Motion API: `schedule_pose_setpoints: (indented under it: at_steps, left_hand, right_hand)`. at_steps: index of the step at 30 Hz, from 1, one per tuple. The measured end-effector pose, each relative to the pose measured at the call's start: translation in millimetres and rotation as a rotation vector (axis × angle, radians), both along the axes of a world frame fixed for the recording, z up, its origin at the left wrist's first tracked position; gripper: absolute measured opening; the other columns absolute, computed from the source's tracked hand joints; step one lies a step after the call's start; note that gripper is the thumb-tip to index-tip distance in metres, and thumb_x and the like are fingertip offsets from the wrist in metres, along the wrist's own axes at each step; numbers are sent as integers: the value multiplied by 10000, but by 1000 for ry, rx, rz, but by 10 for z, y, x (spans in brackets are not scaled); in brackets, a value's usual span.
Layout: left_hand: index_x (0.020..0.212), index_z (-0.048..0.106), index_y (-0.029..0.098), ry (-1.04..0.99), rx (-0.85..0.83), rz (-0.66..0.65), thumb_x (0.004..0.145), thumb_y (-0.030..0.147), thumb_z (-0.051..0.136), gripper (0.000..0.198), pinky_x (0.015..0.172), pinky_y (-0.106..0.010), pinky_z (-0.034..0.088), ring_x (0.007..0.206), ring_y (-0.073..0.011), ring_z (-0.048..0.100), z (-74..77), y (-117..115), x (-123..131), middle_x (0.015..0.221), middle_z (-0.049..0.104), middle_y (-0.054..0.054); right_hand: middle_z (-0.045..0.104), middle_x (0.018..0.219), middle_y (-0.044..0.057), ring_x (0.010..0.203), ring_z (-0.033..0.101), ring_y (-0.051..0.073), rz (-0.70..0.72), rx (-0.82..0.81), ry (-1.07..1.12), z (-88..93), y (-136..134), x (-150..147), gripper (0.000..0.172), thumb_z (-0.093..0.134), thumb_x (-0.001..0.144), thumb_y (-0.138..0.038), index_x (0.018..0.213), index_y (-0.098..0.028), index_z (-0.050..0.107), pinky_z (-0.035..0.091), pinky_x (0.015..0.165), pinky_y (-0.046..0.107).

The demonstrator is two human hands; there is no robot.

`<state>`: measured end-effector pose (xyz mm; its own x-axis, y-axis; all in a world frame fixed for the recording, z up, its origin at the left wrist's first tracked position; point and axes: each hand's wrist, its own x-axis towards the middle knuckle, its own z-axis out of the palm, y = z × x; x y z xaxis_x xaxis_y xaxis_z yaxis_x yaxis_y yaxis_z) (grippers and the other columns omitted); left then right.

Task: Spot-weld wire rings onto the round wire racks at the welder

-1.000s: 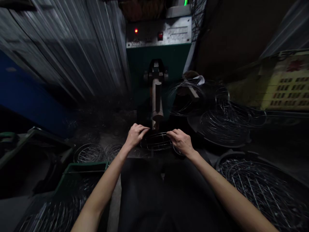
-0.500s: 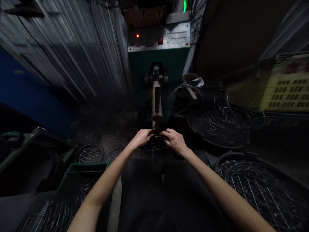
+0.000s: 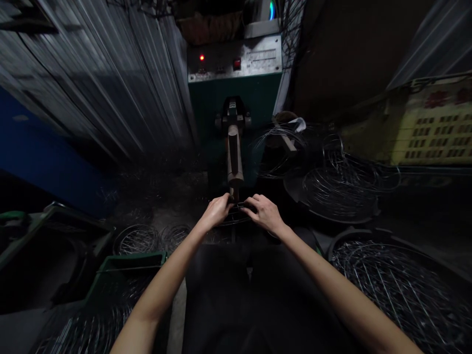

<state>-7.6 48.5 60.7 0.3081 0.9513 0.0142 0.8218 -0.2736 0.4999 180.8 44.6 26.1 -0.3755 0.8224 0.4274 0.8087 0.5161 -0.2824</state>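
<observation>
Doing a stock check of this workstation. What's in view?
control panel: 1, grey, top centre
indicator light: 1, red, on the panel
switch: 1, red, on the panel
machine cabinet: 1, dark green, below the panel
machine arm: 1, brown, centre
corrugated metal wall: 1, grey, left
blue panel: 1, blue, far left
printed sign: 1, yellow, right
wire rack: 1, silver, between the hands
floor racks: 2, silver, left of the hands
crate: 1, green, lower left
round tray: 1, black, right, holding wire hoops
round tub: 1, black, lower right, holding stacked racks
left hand: 1, on the rack
right hand: 1, on the rack
</observation>
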Motion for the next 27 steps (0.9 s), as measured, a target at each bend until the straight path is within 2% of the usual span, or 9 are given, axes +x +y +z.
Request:
schedule_pose_setpoints:
  at_steps: [3,14,27]
  left_hand:
    - [911,532,193,6,12,11,853,250,472,101,665,-260,425,819,-200,619,-17,8,11,854,652,-54]
    - [953,547,181,29,25,34,861,238,470,132,721,-278,438,869,-210,617,-38,-11,50,897,665,-71]
    - [951,545,156,45,62,60,871,217,458,133,752,-303,440,892,-232,617,-67,-60,48,925,670,-106]
  right_hand:
    - [569,796,35,738,502,158,-26,-2,-18,2,13,-16,312,521,836,-507,860,-216,633,359,642,266]
    - [565,805,42,752,476,169,-81,-6,-25,-48,64,-51,310,482,865,-491,846,-221,634,303,623,276]
    - [567,794,39,746,481,174,-61,-85,14,-56,68,-96,310,524,833,-510,807,-219,628,318,620,276]
